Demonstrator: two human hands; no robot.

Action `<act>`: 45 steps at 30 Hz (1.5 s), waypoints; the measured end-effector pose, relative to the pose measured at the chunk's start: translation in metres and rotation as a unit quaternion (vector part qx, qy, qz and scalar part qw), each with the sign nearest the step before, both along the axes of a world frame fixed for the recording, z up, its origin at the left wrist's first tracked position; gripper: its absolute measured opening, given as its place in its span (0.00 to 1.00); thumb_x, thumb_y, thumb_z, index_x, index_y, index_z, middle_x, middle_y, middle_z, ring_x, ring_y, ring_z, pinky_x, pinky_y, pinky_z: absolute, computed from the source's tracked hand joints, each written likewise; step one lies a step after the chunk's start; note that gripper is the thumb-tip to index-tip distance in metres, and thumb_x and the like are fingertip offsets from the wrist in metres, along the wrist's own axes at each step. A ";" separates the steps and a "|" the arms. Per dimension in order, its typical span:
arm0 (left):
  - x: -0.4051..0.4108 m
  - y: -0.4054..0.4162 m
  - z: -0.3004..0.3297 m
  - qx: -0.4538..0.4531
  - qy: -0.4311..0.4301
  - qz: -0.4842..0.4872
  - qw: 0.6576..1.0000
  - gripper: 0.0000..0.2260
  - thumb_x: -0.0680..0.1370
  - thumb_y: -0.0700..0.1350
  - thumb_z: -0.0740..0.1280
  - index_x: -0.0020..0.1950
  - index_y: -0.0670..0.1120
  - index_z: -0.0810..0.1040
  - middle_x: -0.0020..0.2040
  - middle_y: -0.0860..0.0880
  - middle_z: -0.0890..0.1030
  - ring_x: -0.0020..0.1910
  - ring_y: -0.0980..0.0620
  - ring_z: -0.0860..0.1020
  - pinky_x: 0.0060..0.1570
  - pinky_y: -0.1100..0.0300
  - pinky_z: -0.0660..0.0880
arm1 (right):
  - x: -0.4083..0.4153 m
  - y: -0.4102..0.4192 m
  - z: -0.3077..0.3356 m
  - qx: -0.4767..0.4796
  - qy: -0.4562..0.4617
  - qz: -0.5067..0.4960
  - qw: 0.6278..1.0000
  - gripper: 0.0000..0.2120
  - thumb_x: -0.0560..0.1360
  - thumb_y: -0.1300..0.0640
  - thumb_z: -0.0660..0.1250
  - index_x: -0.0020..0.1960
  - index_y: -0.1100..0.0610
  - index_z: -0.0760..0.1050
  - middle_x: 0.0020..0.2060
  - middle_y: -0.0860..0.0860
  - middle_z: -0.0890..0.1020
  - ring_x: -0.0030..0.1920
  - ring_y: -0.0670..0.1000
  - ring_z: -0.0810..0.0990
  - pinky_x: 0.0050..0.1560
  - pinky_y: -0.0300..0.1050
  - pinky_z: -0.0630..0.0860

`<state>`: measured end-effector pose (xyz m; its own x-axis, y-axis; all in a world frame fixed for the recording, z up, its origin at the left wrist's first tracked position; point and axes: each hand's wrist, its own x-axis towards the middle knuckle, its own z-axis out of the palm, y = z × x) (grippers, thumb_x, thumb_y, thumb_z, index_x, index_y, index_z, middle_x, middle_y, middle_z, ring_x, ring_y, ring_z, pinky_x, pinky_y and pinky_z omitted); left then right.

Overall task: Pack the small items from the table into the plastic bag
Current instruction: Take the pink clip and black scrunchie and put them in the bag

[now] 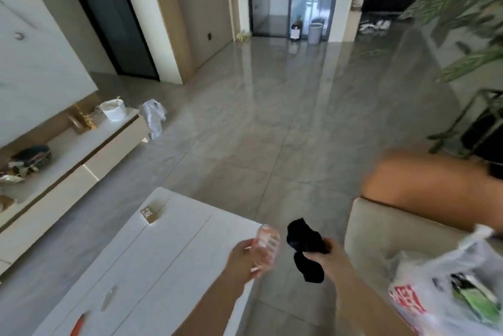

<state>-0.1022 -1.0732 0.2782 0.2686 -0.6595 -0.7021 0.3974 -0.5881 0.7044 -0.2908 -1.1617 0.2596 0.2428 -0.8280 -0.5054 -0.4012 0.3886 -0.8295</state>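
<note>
Both hands are loaded at the near corner of the white table [152, 267]. The left hand [242, 259] is wrapped around a small clear packet [266, 247] with pinkish print, fingers curled behind it, holding it just off the table's edge. The right hand [330, 256] pinches a bunched black cloth [306, 246], which looks like a sock, with one end drooping below the fingers over the floor. The plastic bag [446, 289], white with red lettering, sits to the right on a beige seat [381, 229], its mouth slumped open and something green already inside. The cloth looks light and limp, so a pinch anywhere on the bundle should do, though the dangling end could snag on the bag's rim. The packet looks light too, and slick and crinkly, so it is better gripped across its width than by a corner. Still on the table are a small gold-wrapped box [149, 213] at the far edge, a clear slim thing [108, 298] I cannot identify, and something orange [79, 324] near the bottom edge. The bag itself is floppy and may need its mouth held open.
</note>
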 end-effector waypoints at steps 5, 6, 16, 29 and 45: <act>-0.099 -0.068 0.011 -0.038 -0.006 -0.098 0.994 0.18 0.70 0.42 0.72 0.58 0.42 0.76 0.51 0.43 0.81 0.45 0.47 0.80 0.43 0.56 0.78 | -0.097 -0.033 0.018 -0.017 -0.026 -0.079 0.996 0.14 0.64 0.67 0.74 0.31 0.56 0.70 0.25 0.49 0.72 0.24 0.46 0.72 0.32 0.41 0.66; -0.116 -0.082 0.010 -0.031 0.003 -0.105 0.994 0.22 0.67 0.42 0.73 0.59 0.42 0.76 0.53 0.43 0.81 0.46 0.46 0.81 0.42 0.55 0.78 | -0.114 -0.035 0.021 -0.007 -0.040 -0.097 0.994 0.12 0.63 0.63 0.75 0.36 0.54 0.72 0.30 0.52 0.74 0.28 0.48 0.74 0.35 0.42 0.67; -0.279 -0.168 -0.005 -0.012 0.000 -0.251 0.968 0.12 0.76 0.35 0.66 0.59 0.44 0.75 0.46 0.46 0.80 0.42 0.49 0.79 0.36 0.57 0.78 | -0.272 -0.035 0.021 -0.023 0.056 -0.332 0.941 0.08 0.72 0.66 0.65 0.36 0.70 0.72 0.28 0.63 0.74 0.32 0.53 0.72 0.30 0.37 0.66; -0.391 -0.238 -0.047 -0.023 -0.128 -0.482 0.867 0.15 0.72 0.37 0.71 0.58 0.43 0.77 0.52 0.43 0.81 0.46 0.46 0.79 0.41 0.58 0.75 | -0.327 -0.054 0.005 -0.029 0.159 -0.468 0.869 0.10 0.72 0.57 0.66 0.50 0.53 0.67 0.38 0.48 0.78 0.42 0.53 0.79 0.43 0.48 0.75; -0.454 -0.335 -0.142 -0.077 -0.267 -0.655 0.703 0.10 0.73 0.44 0.71 0.54 0.46 0.82 0.56 0.46 0.82 0.57 0.45 0.80 0.59 0.54 0.75 | -0.353 -0.142 -0.057 0.099 0.354 -0.407 0.836 0.11 0.75 0.53 0.59 0.56 0.54 0.67 0.41 0.49 0.82 0.48 0.49 0.80 0.76 0.50 0.49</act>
